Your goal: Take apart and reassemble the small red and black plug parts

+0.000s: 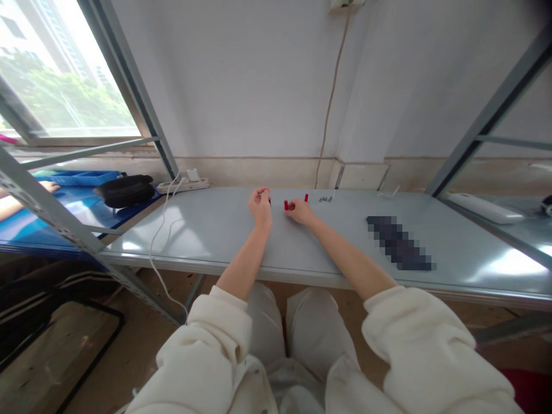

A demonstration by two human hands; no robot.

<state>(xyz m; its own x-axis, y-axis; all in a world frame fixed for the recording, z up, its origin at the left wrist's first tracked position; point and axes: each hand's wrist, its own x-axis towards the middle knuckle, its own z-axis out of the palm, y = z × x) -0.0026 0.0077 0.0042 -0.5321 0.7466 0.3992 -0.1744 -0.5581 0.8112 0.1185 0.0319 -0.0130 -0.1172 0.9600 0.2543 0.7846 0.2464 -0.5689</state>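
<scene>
Right hand (301, 211) immediately right of a small upright red piece (286, 204).

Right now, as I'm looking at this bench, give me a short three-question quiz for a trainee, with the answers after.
1. True or false: in the picture, the small grey pieces lie to the right of the two red pieces.
2. Which hand is closer to the red pieces? A, left; B, right.
3. Fill in: the white power strip lies near the far ___ corner of the table.
Key: 1. True. 2. B, the right hand. 3. Left.
</scene>
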